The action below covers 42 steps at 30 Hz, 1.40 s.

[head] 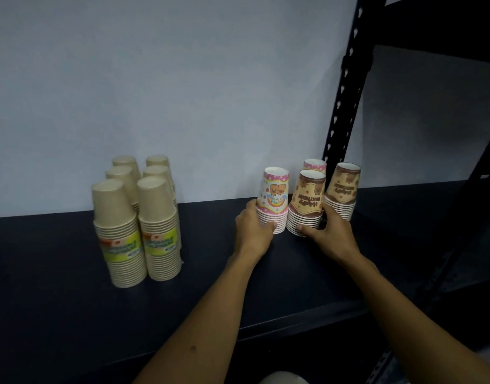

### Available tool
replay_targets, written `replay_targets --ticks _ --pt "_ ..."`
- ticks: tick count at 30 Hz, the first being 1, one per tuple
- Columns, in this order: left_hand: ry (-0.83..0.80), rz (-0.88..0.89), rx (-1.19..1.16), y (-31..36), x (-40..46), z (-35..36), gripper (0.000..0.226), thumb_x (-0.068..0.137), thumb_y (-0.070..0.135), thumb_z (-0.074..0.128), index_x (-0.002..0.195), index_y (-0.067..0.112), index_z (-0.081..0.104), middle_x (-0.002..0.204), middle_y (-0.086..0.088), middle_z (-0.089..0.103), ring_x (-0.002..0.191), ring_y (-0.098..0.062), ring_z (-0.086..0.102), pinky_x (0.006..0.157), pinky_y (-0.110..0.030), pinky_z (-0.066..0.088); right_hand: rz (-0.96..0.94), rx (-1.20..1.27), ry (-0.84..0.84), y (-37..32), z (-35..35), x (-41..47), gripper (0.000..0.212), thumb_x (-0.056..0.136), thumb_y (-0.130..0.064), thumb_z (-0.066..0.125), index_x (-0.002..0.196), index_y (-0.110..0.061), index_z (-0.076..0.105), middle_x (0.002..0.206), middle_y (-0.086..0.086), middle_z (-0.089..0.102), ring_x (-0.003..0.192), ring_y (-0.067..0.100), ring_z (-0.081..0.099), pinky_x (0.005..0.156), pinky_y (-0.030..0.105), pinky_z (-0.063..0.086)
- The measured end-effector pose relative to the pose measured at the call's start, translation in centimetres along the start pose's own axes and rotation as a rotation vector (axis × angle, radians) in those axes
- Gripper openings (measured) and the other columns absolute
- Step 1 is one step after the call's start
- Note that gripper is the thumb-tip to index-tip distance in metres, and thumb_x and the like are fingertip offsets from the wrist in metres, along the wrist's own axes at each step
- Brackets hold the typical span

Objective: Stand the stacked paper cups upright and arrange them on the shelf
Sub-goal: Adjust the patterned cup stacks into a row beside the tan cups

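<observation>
At nine o'clock on the dark shelf point(58, 300), six tan cup stacks point(135, 217) were seen, set rim-down in two rows running back toward the pale wall point(182, 79). The two front stacks were wrapped in a yellow-green label point(160, 242); the four behind were partly hidden.

Toward three o'clock of these, well apart, the left hand point(253, 225) was wrapped around the lower rims of the pink birthday cup stack point(274, 200), thumb at the front, fingers behind. That stack was stood rim-down on the shelf, tilted slightly.

Just beside it, at its three o'clock, the brown birthday cup stack point(307, 203) was gripped low by the right hand point(331, 231), the thumb pressed against the bottom rims and the fingers reaching round the far side. Behind this stack, at twelve o'clock, a second pink stack point(315, 164) was glimpsed, mostly hidden.

Farthest right, a second brown stack point(343, 189) was stood leaning, near the black perforated upright point(346, 92) of the rack. Whether the right fingers touched it could not be told.
</observation>
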<state>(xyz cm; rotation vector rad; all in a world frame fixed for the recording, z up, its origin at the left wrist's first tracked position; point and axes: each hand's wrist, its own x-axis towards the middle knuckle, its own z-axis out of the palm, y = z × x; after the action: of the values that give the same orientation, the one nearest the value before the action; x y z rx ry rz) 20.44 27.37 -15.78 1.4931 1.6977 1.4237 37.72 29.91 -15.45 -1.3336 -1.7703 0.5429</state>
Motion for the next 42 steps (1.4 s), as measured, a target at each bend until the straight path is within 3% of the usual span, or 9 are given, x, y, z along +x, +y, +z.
replay_targets --ticks 8,12,15,25,28,32,37,42 --pt "0.210 -0.128 0.124 -1.4 -1.0 -5.0 0.057 0.080 0.007 0.072 0.131 0.015 0.049 0.129 -0.006 0.059 0.119 -0.022 0.057 0.096 -0.033 0.049 -0.084 0.064 -0.204 -2.8 4.3 1.4 0.071 0.074 -0.026 0.081 0.135 -0.018 0.047 0.128 -0.001 0.061 0.103 0.008 0.056 0.087 0.023 0.042" --pt "0.290 -0.197 0.212 -1.2 -1.9 -6.7 0.065 0.085 0.007 0.066 0.142 0.013 0.035 0.137 -0.008 0.053 0.126 -0.026 0.051 0.099 -0.036 0.044 -0.087 0.053 -0.265 -3.7 5.2 2.5 0.074 0.073 -0.026 0.081 0.137 -0.016 0.045 0.132 0.002 0.059 0.103 0.007 0.053 0.088 0.024 0.043" --pt "0.322 -0.233 0.197 -1.0 -2.3 -7.0 0.070 0.086 0.007 0.064 0.145 0.013 0.026 0.138 -0.011 0.052 0.126 -0.030 0.051 0.099 -0.040 0.044 -0.101 0.068 -0.283 -4.2 6.0 2.9 0.074 0.071 -0.026 0.083 0.135 -0.015 0.047 0.131 0.003 0.060 0.103 0.008 0.054 0.088 0.025 0.044" --pt "0.356 -0.171 0.222 -1.6 -2.1 -6.7 0.064 0.083 0.006 0.064 0.139 0.014 0.035 0.134 -0.011 0.054 0.121 -0.029 0.054 0.096 -0.040 0.047 -0.123 0.185 -0.240 -4.5 7.9 2.9 0.072 0.072 -0.021 0.083 0.135 -0.016 0.050 0.128 0.002 0.062 0.102 0.008 0.057 0.086 0.022 0.043" --pt "0.355 -0.189 0.233 -1.6 -2.0 -6.7 0.064 0.084 0.006 0.064 0.140 0.013 0.034 0.135 -0.011 0.053 0.122 -0.029 0.053 0.097 -0.040 0.048 -0.147 0.184 -0.263 -4.4 7.6 2.5 0.070 0.074 -0.020 0.081 0.136 -0.016 0.049 0.127 0.000 0.062 0.100 0.005 0.056 0.083 0.017 0.043" --pt "0.372 -0.227 0.247 -1.6 -1.8 -6.6 0.061 0.085 0.007 0.064 0.139 0.011 0.035 0.135 -0.012 0.053 0.123 -0.029 0.053 0.098 -0.042 0.049 -0.192 0.171 -0.315 -4.5 7.1 2.0 0.067 0.077 -0.017 0.079 0.136 -0.019 0.049 0.113 -0.013 0.059 0.087 -0.006 0.057 0.068 0.000 0.043" --pt "0.392 -0.253 0.264 -1.5 -1.7 -6.5 0.065 0.083 0.005 0.064 0.140 0.008 0.034 0.136 -0.013 0.049 0.124 -0.031 0.050 0.100 -0.045 0.047 -0.234 0.152 -0.320 -4.7 7.3 1.7 0.062 0.081 -0.014 0.074 0.136 -0.020 0.049 0.113 -0.017 0.055 0.098 -0.003 0.055 0.073 0.003 0.042" --pt "0.403 -0.275 0.237 -1.4 -1.7 -6.5 0.067 0.082 0.004 0.065 0.140 0.009 0.032 0.136 -0.013 0.050 0.124 -0.031 0.051 0.099 -0.045 0.047 -0.189 0.180 -0.319 -4.2 7.5 1.9 0.069 0.079 -0.016 0.076 0.140 -0.016 0.042 0.133 -0.001 0.057 0.107 0.003 0.054 0.085 0.014 0.044"
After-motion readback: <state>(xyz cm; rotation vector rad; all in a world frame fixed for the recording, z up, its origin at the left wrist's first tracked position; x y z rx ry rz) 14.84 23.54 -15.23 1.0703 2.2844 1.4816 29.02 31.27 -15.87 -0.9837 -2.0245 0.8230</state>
